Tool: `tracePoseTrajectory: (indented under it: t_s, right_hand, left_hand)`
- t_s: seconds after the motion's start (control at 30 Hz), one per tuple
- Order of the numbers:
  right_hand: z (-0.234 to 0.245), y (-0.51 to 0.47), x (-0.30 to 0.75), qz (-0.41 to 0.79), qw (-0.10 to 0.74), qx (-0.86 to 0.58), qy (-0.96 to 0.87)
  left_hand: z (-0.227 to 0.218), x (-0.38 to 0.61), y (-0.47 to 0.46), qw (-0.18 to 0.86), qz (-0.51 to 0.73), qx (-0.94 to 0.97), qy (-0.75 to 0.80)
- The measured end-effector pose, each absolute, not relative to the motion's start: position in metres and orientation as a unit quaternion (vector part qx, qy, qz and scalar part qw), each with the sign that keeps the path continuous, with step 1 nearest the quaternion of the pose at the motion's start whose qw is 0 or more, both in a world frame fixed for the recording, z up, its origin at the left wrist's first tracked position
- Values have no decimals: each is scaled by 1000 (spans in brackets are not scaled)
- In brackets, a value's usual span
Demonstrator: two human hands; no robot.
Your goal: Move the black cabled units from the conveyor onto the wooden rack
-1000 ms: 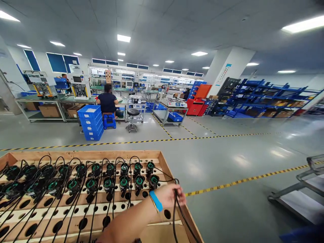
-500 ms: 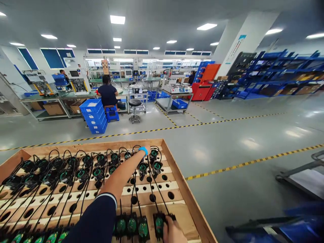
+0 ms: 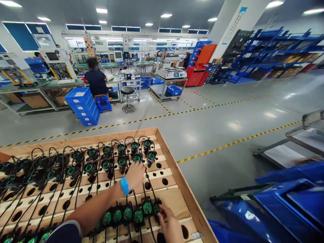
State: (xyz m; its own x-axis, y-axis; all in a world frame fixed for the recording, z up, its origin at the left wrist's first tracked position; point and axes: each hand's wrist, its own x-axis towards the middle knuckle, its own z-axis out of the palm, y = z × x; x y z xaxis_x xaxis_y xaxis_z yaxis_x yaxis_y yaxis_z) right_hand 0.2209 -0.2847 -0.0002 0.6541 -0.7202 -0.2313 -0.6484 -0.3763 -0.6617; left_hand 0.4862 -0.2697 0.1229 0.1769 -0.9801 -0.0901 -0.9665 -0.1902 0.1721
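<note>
Left hand [image 3: 135, 175] pulled back from far rows, now loosely curled over cable [image 3: 149, 184] mid-tray [image 3: 177, 175]. Right hand [image 3: 170, 221] pinching near-row green-capped unit [image 3: 147, 206]. Far and near rows filled, middle holes empty.

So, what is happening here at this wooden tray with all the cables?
A person leans over a large wooden tray with round holes, partly filled with small black round parts with green tops on black cables. The left hand, with a blue wristband, lies among the cables in the middle of the tray. The right hand touches the last black-and-green part in the near row. Another person sits at a bench far behind.
</note>
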Motion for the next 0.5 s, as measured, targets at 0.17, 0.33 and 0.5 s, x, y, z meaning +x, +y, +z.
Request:
tracePoseTrajectory:
  t_s: [0.17, 0.33, 0.5]
  right_hand:
    - [0, -298, 204, -36, 424, -817, 390]
    - [24, -309, 223, 12, 440, -825, 354]
    - [46, -320, 241, 102, 360, -865, 334]
  left_hand:
    - [45, 418, -152, 65, -317, 771, -549]
    - [37, 416, -148, 103, -312, 792, -515]
    - [37, 415, -174, 132, -261, 803, -519]
